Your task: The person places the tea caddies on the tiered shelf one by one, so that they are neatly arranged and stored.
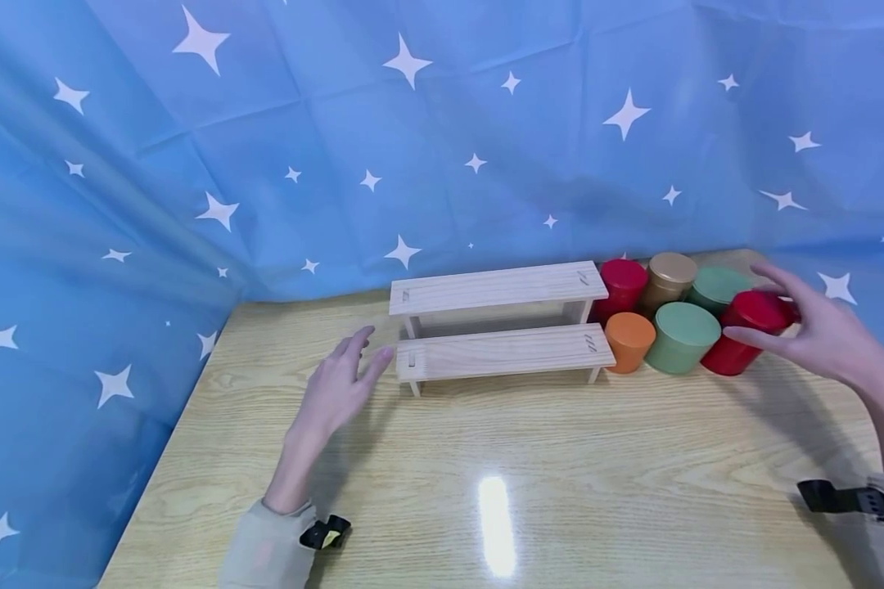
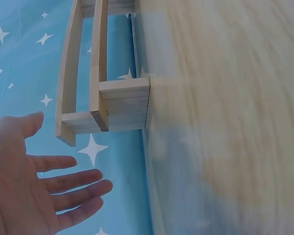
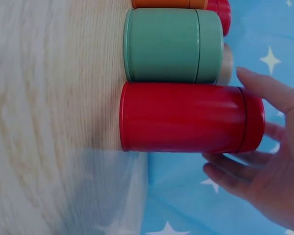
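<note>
At the right end of a group of tins, my right hand (image 1: 825, 327) is spread around the top of a tall red tin (image 1: 732, 352). In the right wrist view the thumb is beside the lid of the red tin (image 3: 186, 117), and the other fingers lie along its far side; whether they touch it is unclear. My left hand (image 1: 339, 384) hovers off the left end of a two-tier wooden shelf (image 1: 501, 352), holding nothing. Its fingers (image 2: 78, 181) are spread apart in the left wrist view, near the end of the wooden shelf (image 2: 125, 105).
Beside the red tin stand a light green tin (image 1: 681, 339), a darker green tin (image 1: 718, 286), an orange tin (image 1: 629, 343), a brown-gold tin (image 1: 670, 274) and another red tin (image 1: 621, 282). A blue star-patterned cloth (image 1: 442, 123) hangs behind the wooden table (image 1: 560, 474).
</note>
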A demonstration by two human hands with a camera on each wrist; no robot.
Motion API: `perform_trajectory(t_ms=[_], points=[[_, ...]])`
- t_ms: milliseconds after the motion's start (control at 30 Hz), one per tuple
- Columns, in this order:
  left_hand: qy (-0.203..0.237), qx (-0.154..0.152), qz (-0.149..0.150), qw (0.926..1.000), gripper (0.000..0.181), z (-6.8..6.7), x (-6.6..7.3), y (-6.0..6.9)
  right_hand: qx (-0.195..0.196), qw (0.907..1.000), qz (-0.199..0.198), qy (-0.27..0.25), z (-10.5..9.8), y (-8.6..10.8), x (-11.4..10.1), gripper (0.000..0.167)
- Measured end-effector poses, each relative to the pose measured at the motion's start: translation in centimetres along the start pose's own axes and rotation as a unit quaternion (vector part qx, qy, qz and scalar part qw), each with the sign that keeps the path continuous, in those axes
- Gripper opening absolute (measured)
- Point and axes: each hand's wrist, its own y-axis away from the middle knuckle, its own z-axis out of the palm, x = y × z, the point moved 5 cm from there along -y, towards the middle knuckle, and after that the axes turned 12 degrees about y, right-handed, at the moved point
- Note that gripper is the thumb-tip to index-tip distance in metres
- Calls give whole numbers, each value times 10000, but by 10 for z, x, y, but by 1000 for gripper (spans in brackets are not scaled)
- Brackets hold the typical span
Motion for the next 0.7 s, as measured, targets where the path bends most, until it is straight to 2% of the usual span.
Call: perform_trajectory(t_ms=[133, 367, 700], points=[[278, -118, -91, 9995, 72, 6, 0, -3, -118, 9997, 7, -235, 3, 2, 3, 95], [854, -215, -131, 9960, 63, 15, -2, -10, -48, 9982, -42, -590, 6, 5, 7, 92], [1617, -581, -257, 9848, 63, 28, -5, -17, -13, 9968, -117, -789, 9, 10, 12, 88]])
